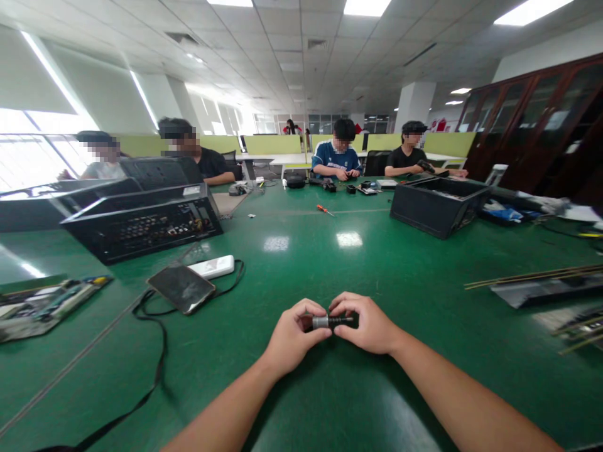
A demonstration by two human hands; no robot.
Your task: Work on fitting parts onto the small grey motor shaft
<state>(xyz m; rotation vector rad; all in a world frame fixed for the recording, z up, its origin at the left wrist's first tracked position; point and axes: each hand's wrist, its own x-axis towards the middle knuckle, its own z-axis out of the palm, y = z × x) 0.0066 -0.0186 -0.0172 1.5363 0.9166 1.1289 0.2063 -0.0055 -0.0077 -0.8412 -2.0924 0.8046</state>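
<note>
Just above the green table, both hands meet on a small black-and-silver cylinder [321, 322], which lies roughly level between them. My left hand [293, 336] is closed on its silver end, thumb below and fingers above. The black ribbed end sits in the curled fingers and thumb of my right hand [370, 324]. Fingers cover part of the cylinder, so its exact kind does not show.
Left of my hands lie a dark phone-like slab [183, 287], a white power bank [213, 267] and a black strap [162, 358]. Farther off are an orange screwdriver [324, 209] and black computer cases [146, 229], [436, 207]. Several people sit across the table.
</note>
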